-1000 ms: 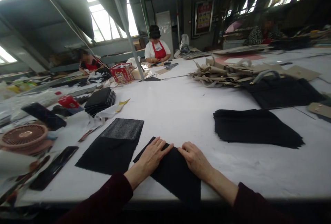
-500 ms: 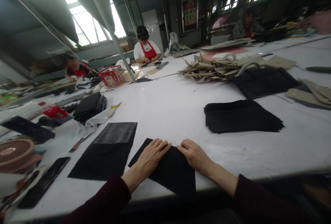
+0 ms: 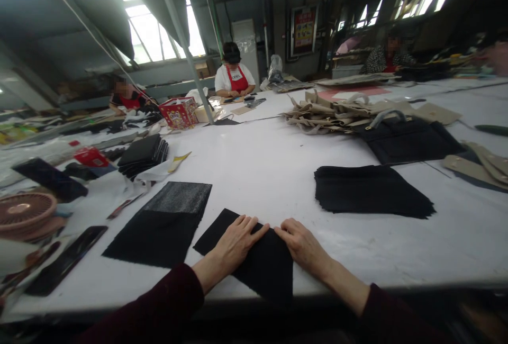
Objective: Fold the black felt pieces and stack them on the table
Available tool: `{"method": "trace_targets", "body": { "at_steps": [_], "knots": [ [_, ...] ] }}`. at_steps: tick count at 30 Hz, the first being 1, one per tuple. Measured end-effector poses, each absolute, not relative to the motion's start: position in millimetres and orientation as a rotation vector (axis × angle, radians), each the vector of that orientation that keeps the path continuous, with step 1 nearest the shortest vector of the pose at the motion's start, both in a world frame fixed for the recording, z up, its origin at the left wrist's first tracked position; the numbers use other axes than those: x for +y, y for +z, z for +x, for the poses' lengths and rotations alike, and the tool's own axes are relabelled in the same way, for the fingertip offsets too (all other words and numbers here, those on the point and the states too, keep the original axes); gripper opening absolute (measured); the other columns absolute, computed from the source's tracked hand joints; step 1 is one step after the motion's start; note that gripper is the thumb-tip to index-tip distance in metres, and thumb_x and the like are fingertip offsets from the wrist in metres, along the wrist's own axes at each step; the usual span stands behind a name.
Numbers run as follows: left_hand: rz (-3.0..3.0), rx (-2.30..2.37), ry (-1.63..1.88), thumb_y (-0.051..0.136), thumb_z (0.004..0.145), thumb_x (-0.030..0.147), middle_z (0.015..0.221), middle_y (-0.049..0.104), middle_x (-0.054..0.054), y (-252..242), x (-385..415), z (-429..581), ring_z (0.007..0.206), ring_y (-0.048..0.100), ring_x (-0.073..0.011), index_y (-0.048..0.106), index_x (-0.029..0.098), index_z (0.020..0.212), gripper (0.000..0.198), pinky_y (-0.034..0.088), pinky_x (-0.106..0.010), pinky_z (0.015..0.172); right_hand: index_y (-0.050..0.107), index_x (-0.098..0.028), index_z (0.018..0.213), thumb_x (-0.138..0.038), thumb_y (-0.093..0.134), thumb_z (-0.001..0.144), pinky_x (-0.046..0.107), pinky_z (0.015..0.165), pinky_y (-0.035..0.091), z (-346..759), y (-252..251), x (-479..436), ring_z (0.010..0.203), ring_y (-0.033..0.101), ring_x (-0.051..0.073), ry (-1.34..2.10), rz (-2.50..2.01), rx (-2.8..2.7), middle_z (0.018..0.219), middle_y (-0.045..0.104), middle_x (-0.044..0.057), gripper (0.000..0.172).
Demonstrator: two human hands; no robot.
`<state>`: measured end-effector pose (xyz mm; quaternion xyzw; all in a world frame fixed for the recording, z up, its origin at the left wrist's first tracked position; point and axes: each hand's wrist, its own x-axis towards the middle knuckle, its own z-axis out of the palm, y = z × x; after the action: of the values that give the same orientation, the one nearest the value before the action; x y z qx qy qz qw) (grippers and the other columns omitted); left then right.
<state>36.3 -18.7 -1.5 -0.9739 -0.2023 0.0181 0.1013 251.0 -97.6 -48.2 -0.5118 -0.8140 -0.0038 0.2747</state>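
Note:
A black fabric piece (image 3: pixel 270 267) lies at an angle near the table's front edge, its front corner reaching over that edge. My left hand (image 3: pixel 240 241) rests on top of it, fingers laid out along the far edge and thumb stretched toward the right. At the same far edge, my right hand (image 3: pixel 299 243) has its fingers bent and pinched on the fabric's right part. Just left is another black fabric piece (image 3: pixel 154 235) with a speckled grey band across its far end. What lies under my palms is hidden.
On the white table (image 3: pixel 254 164), a stack of black fabric (image 3: pixel 369 190) lies right. Behind it are a black bag panel (image 3: pixel 413 143) and beige pieces (image 3: pixel 321 114). A pink fan (image 3: pixel 26 209), phone (image 3: pixel 65 262) and folded black stack (image 3: pixel 143 156) stand left. Several people sit beyond.
The camera view has shifted slightly. My left thumb reaches a little further right along the fabric's far edge. Both hands remain on the same piece.

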Motion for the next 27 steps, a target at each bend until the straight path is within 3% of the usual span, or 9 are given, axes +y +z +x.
{"method": "trace_targets", "body": {
  "at_steps": [3,7,13,27],
  "knots": [
    [-2.931,-0.549,-0.016,0.046,0.093,0.010,0.126,0.052,-0.007,-4.6,-18.6,37.2,0.113,0.050,-0.0211,0.036,0.020,0.143,0.052,0.039,-0.036,0.103,0.062,-0.014,0.112,-0.006,0.043,0.094,0.033,0.081,0.048,253.2,-48.1,-99.4,0.088,0.050,0.019,-0.017,-1.344,-2.187,0.091,0.055,0.007,0.027],
    [-2.950,-0.548,-0.017,0.045,0.095,0.012,0.113,0.058,-0.008,-8.6,-19.7,40.5,0.102,0.054,-0.0199,0.040,0.014,0.137,0.043,0.045,-0.032,0.092,0.061,-0.013,0.116,-0.007,0.042,0.095,0.035,0.079,0.051,256.5,-46.9,-101.5,0.087,0.052,0.020,-0.044,-1.297,-2.198,0.091,0.055,0.008,0.029],
    [-2.887,-0.573,-0.038,0.047,0.093,0.013,0.105,0.058,-0.006,-8.2,-28.7,47.8,0.088,0.055,-0.0199,0.036,0.021,0.142,0.051,0.045,-0.033,0.081,0.059,-0.013,0.122,-0.003,0.040,0.093,0.035,0.078,0.052,261.7,-47.0,-106.2,0.087,0.053,0.020,-0.047,-1.271,-2.232,0.091,0.055,0.009,0.036],
    [-2.798,-0.588,-0.065,0.047,0.094,0.016,0.103,0.056,-0.005,-13.2,-34.9,50.4,0.087,0.054,-0.0209,0.035,0.022,0.143,0.051,0.042,-0.034,0.079,0.060,-0.011,0.118,-0.002,0.041,0.091,0.036,0.081,0.051,265.3,-49.4,-114.2,0.089,0.053,0.021,-0.047,-1.273,-2.210,0.093,0.054,0.009,0.034]
  ]
}}
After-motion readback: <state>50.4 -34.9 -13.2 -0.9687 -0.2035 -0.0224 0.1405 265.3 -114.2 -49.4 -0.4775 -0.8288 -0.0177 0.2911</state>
